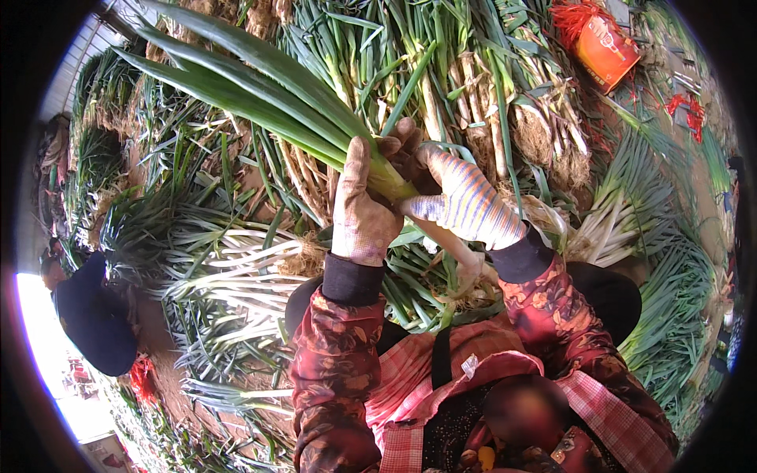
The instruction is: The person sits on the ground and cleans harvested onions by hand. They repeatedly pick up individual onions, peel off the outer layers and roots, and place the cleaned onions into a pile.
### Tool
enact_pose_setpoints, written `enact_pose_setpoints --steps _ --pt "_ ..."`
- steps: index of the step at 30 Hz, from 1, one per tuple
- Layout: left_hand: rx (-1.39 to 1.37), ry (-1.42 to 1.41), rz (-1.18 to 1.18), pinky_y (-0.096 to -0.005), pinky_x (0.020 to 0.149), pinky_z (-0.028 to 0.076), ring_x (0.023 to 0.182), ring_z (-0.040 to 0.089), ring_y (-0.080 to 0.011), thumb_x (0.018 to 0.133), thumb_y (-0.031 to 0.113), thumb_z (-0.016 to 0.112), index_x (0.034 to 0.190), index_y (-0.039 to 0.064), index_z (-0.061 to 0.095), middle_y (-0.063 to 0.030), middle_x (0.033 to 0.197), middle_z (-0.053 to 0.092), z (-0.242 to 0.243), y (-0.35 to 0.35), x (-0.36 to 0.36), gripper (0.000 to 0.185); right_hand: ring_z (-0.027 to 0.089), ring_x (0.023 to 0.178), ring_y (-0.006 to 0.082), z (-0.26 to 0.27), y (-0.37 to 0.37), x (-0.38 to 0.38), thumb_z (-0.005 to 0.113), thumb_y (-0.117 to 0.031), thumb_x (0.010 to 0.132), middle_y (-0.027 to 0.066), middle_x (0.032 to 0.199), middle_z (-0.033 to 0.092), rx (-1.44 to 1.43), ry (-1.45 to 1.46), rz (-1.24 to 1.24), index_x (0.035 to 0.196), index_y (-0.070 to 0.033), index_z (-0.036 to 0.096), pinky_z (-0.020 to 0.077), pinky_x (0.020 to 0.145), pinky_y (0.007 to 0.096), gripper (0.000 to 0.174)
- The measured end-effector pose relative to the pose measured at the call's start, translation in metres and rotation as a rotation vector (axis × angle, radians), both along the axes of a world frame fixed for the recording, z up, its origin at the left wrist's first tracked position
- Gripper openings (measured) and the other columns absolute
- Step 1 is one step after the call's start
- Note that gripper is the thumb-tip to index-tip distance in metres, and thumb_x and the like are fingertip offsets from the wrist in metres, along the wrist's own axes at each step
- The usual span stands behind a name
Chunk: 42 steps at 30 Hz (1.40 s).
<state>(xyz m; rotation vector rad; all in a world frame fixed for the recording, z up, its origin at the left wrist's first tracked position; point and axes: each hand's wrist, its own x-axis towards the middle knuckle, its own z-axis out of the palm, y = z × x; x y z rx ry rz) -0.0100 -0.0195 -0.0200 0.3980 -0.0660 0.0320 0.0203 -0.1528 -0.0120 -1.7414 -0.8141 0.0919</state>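
Observation:
A large green onion (390,181) slants across the middle of the view, its broad leaves fanning to the upper left. My left hand (368,204), in a soiled glove, grips it where the leaves meet the stalk, thumb along the near side. My right hand (467,198), in a striped knit glove, pinches the same stalk just below; some of its fingers are hidden. The pale lower stem runs down under my right hand, with a loose strip of skin (467,275) near its lower end. Green leaf scraps (414,295) lie beneath, in front of my apron (408,366).
Bundled green onions (236,284) with pale stems lie to the left, and more (609,224) to the right. Untrimmed, rooty ones (473,100) are heaped ahead. An orange box (609,53) with red ties stands at the upper right. A person in dark clothing (94,319) is at far left.

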Motion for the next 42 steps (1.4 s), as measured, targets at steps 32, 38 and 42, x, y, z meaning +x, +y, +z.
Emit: enact_pose_setpoints --steps 32,38,42 --pt "-0.118 -0.024 0.040 -0.0263 0.054 0.042 0.054 0.052 -0.0073 0.074 0.042 0.067 0.088 0.011 0.056 -0.0069 0.094 0.062 0.016 0.054 0.000 0.035 0.057 0.093 0.0193 -0.014 -0.018 -0.010 0.063 -0.028 0.081 0.0205 0.111 0.054 0.138 0.657 0.354 0.122 0.005 0.042 0.0488 0.075 0.0306 0.057" --pt "-0.168 0.069 0.181 -0.0263 0.050 0.040 0.045 0.047 -0.0077 0.082 0.037 0.058 0.090 0.011 0.052 -0.0080 0.084 0.060 0.008 0.102 0.000 0.028 0.049 0.053 0.0113 -0.014 -0.014 -0.048 0.064 -0.022 0.081 -0.0001 0.065 0.049 -0.197 0.639 0.452 0.092 -0.003 0.049 0.0414 0.047 0.0272 0.027" --pt "-0.185 0.118 0.290 -0.0254 0.052 0.038 0.047 0.047 -0.0087 0.081 0.041 0.057 0.089 0.007 0.052 -0.0084 0.087 0.061 -0.004 0.148 0.001 0.036 0.049 0.054 0.0077 -0.010 -0.076 -0.058 0.067 -0.019 0.078 0.0010 0.071 0.051 -0.225 0.848 0.391 0.110 -0.003 0.048 0.0413 0.045 0.0213 0.041"
